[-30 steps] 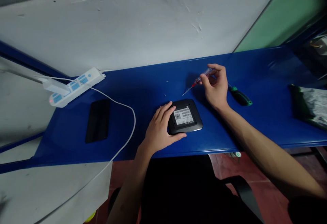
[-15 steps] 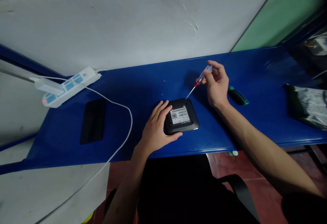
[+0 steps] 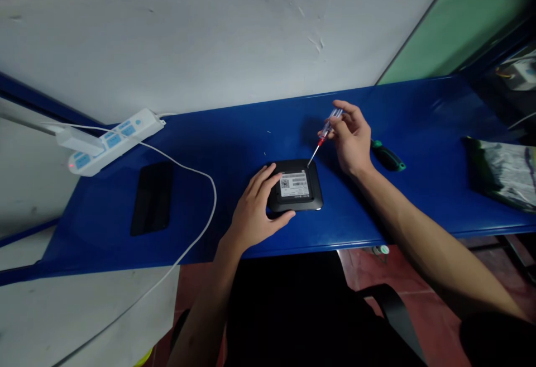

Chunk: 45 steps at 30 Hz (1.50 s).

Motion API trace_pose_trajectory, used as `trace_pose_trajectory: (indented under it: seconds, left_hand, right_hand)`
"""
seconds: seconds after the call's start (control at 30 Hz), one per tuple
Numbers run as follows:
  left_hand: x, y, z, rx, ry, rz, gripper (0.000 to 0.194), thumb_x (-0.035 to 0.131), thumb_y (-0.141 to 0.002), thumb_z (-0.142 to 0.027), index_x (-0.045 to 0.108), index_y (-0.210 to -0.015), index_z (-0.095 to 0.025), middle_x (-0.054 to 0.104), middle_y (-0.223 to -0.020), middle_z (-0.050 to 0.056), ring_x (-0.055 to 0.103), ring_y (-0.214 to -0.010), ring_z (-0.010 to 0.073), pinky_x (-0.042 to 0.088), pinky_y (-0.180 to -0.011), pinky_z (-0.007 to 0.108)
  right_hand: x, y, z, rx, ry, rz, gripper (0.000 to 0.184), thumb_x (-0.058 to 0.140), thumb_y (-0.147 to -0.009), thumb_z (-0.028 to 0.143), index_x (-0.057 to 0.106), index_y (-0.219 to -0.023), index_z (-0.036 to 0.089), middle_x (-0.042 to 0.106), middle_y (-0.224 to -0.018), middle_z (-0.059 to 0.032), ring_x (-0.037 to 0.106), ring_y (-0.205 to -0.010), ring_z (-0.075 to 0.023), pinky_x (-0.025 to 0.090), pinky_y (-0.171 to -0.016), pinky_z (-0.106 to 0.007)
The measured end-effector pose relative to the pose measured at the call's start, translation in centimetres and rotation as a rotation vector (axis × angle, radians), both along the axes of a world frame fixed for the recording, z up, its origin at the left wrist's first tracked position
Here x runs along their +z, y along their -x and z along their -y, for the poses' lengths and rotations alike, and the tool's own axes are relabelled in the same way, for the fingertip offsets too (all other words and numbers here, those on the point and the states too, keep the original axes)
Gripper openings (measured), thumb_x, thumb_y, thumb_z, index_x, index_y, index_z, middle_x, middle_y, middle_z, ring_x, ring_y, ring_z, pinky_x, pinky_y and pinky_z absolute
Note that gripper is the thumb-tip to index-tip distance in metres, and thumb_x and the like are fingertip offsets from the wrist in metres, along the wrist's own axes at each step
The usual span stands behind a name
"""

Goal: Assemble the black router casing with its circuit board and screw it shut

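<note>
Holding the box (image 3: 298, 188) by its left side, the left hand (image 3: 253, 208) has its fingers laid over the top and its thumb along the near edge. The box lies flat at the middle of the blue table (image 3: 201, 132), close to the front edge, with a white label (image 3: 293, 185) facing up.

The right hand (image 3: 352, 141) holds a screwdriver (image 3: 321, 141) by its clear handle, fingers closed around it. The shaft slants down to the box's far right corner; whether the tip sits in a hole cannot be told.

Two slivers (image 3: 268, 132) lie apart behind the box, too small to identify. A green-and-black handle (image 3: 389, 157) rests right of the right hand. Further right is a bag (image 3: 505, 174).

At left, a black slab (image 3: 151, 198) lies flat in front of a power strip (image 3: 117, 142), whose red light is lit. A white cord (image 3: 215, 196) crosses the strip and curves between slab and left hand.
</note>
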<state>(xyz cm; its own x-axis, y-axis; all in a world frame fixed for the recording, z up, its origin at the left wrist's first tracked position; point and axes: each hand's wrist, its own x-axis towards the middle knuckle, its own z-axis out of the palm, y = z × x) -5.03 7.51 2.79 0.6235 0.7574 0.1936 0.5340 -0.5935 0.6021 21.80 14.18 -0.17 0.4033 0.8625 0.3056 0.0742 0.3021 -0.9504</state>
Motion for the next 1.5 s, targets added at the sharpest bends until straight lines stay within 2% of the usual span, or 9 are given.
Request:
trace_pose_trajectory:
  seconds: [0.3, 0.53, 0.8, 0.93, 1.17, 1.3, 1.4, 1.5]
  left_hand:
    - [0.1, 0.0, 0.1, 0.016, 0.006, -0.026, 0.069, 0.076, -0.086, -0.036, 0.039, -0.143, -0.025, 0.036, -0.16, 0.011, 0.034, -0.148, 0.0304, 0.038, -0.118, 0.053]
    - [0.1, 0.0, 0.1, 0.019, 0.006, -0.037, 0.068, 0.076, -0.085, -0.037, 0.04, -0.142, -0.026, 0.037, -0.16, 0.011, 0.036, -0.147, 0.0313, 0.04, -0.117, 0.054]
    - [0.1, -0.1, 0.0, 0.019, -0.001, -0.02, 0.068, 0.077, -0.084, -0.037, 0.041, -0.141, -0.026, 0.038, -0.159, 0.011, 0.038, -0.145, 0.0313, 0.041, -0.116, 0.054]
    - [0.1, -0.1, 0.0, 0.021, -0.007, -0.024, 0.068, 0.077, -0.085, -0.036, 0.042, -0.141, -0.026, 0.038, -0.159, 0.011, 0.038, -0.145, 0.0316, 0.04, -0.116, 0.055]
    - [0.1, 0.0, 0.1, 0.029, 0.003, -0.025, 0.067, 0.076, -0.085, -0.036, 0.042, -0.142, -0.027, 0.039, -0.158, 0.011, 0.04, -0.145, 0.0327, 0.042, -0.114, 0.057]
    - [0.1, 0.0, 0.1, 0.024, -0.006, -0.024, 0.067, 0.076, -0.086, -0.037, 0.042, -0.142, -0.026, 0.038, -0.159, 0.011, 0.039, -0.145, 0.0321, 0.041, -0.115, 0.055]
    - [0.1, 0.0, 0.1, 0.027, 0.008, -0.029, 0.067, 0.076, -0.085, -0.037, 0.041, -0.142, -0.026, 0.038, -0.159, 0.011, 0.038, -0.145, 0.0321, 0.041, -0.115, 0.055]
    - [0.0, 0.0, 0.1, 0.036, 0.006, -0.037, 0.068, 0.077, -0.085, -0.038, 0.042, -0.142, -0.025, 0.038, -0.159, 0.011, 0.039, -0.145, 0.0312, 0.041, -0.116, 0.053]
  right_hand:
    - [0.7, 0.3, 0.2, -0.008, 0.023, -0.021, 0.049, 0.07, -0.081, 0.062, 0.06, -0.119, 0.033, 0.064, -0.091, -0.001, 0.073, -0.071, -0.021, 0.066, -0.068, -0.044]
    - [0.3, 0.0, 0.2, 0.011, 0.001, 0.059, 0.048, 0.066, -0.085, 0.062, 0.058, -0.124, 0.035, 0.066, -0.102, -0.0028, 0.074, -0.079, -0.023, 0.065, -0.069, -0.044]
    - [0.6, 0.2, 0.6, 0.046, 0.004, 0.15, 0.046, 0.061, -0.089, 0.06, 0.055, -0.128, 0.037, 0.062, -0.111, -0.0033, 0.072, -0.077, -0.0204, 0.064, -0.067, -0.042]
    - [0.7, 0.3, 0.6, 0.005, 0.015, 0.143, 0.047, 0.066, -0.086, 0.06, 0.059, -0.125, 0.037, 0.061, -0.104, -0.0019, 0.071, -0.079, -0.0209, 0.066, -0.07, -0.045]
    - [0.3, -0.3, 0.0, -0.051, 0.04, 0.107, 0.052, 0.07, -0.08, 0.063, 0.061, -0.122, 0.035, 0.06, -0.096, -0.0015, 0.069, -0.076, -0.0206, 0.065, -0.061, -0.04]
    - [-0.1, -0.7, -0.2, -0.096, 0.026, 0.12, 0.051, 0.071, -0.08, 0.062, 0.06, -0.121, 0.034, 0.061, -0.098, -0.0022, 0.069, -0.081, -0.0219, 0.065, -0.063, -0.041]
    - [-0.6, -0.8, -0.5, -0.139, 0.004, 0.135, 0.048, 0.075, -0.079, 0.059, 0.061, -0.116, 0.032, 0.061, -0.1, -0.0027, 0.067, -0.087, -0.0231, 0.065, -0.071, -0.045]
    - [-1.3, -0.7, -0.7, -0.125, -0.011, 0.134, 0.046, 0.078, -0.077, 0.054, 0.061, -0.112, 0.029, 0.061, -0.095, -0.0017, 0.067, -0.085, -0.0221, 0.063, -0.08, -0.049]
